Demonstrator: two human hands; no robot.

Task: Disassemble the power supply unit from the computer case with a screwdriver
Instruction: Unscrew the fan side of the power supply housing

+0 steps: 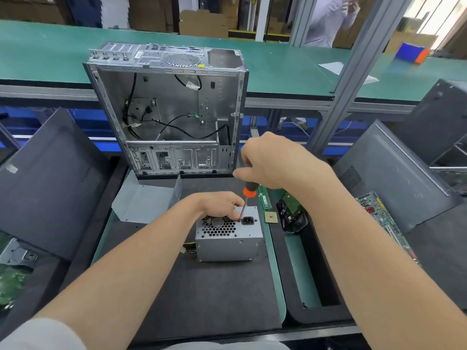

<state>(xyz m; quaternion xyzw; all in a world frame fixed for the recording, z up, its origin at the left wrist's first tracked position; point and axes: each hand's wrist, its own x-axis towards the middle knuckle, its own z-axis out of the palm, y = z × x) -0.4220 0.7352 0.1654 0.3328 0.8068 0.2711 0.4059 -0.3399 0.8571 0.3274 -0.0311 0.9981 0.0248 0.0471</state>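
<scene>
Head view: the power supply unit [228, 238] sits out of the case on the black mat [202, 294], near the middle of the bench, with its fan grille and power socket facing up. The left hand [219, 204] lies on its far top edge, fingers curled down over the metal to hold it. The right hand [275, 162] is closed round the black-and-orange handle of the screwdriver [249, 192], which stands nearly upright, its tip down on the unit's top face between the grille and the socket.

Just beyond, the computer case [166, 107] stands open towards us, loose black cables hanging inside. A bent grey metal sheet [145, 200] lies at its foot, left of the unit. To the right of the unit are a green memory stick [264, 198], a small square processor chip [271, 217] and a hard drive [290, 213]. Farther right a circuit board [384, 223] leans beside a dark side panel [394, 178]; another panel [50, 185] lies on the left. A green-topped bench [50, 51] runs across the far side.
</scene>
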